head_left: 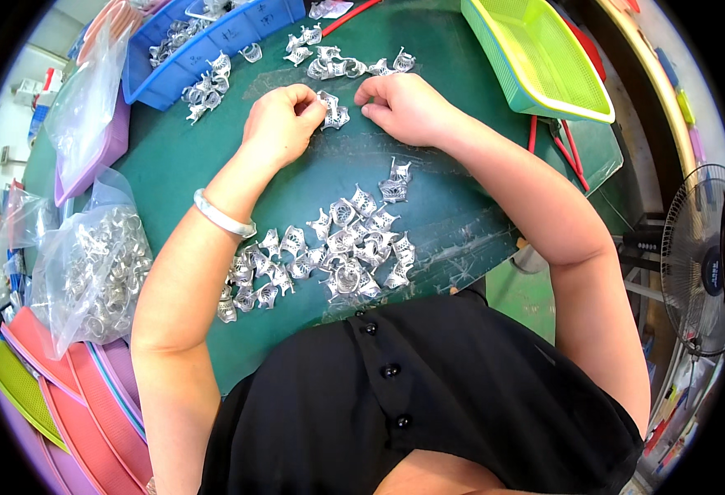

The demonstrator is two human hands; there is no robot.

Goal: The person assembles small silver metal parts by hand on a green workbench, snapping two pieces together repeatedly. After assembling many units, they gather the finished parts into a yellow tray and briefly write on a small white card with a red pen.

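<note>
On the green tabletop, my left hand [284, 124] has its thumb and fingertips closed at the edge of a small silver openwork crown-shaped piece [334, 112]. To the right of that piece, my right hand [408, 107] is loosely curled. A gap shows between its thumb and index finger, and nothing is visible in it. Just beyond my hands lies a row of similar silver pieces [334, 64]. Closer to my body, a larger heap of these crown-shaped pieces [350, 243] spreads across the table, with a small pair [395, 181] at its far right.
A blue bin [214, 54] holding silver pieces stands far left, with a purple tray [94, 157] and a clear bag of metal pieces [107, 268] nearer. At far right are a yellow-green basket [536, 62] and red-handled pliers [573, 153]. A fan [701, 260] stands beyond my right arm.
</note>
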